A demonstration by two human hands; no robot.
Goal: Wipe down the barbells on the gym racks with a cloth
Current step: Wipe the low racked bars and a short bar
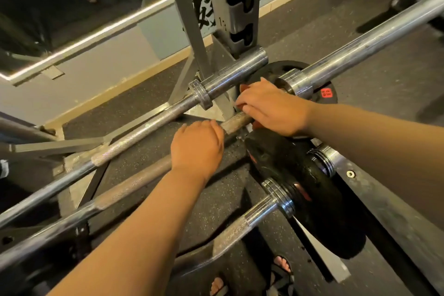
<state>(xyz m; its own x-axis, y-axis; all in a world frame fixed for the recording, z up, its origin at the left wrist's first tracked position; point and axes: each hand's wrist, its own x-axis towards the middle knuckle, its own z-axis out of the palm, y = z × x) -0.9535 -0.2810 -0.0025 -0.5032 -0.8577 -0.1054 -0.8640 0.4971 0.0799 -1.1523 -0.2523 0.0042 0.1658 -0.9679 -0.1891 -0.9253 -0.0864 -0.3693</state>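
Observation:
Three steel barbells lie slanted across the rack. My left hand (198, 145) is closed around the knurled shaft of the middle barbell (134, 186). My right hand (270, 107) grips the same shaft further right, beside a black weight plate (302, 180), with a reddish-orange cloth (243, 87) bunched under its fingers and mostly hidden. A short stretch of knurled shaft (236, 121) shows between the two hands. The upper barbell (144, 130) runs behind them, and the curl bar (240, 223) lies nearer to me.
A long bar (374, 38) crosses the upper right with a second black plate (329, 94) behind my right hand. A grey rack upright (240, 2) with numbered holes stands behind. Speckled black rubber floor (211, 202) lies below; my sandalled feet (281, 263) show at the bottom.

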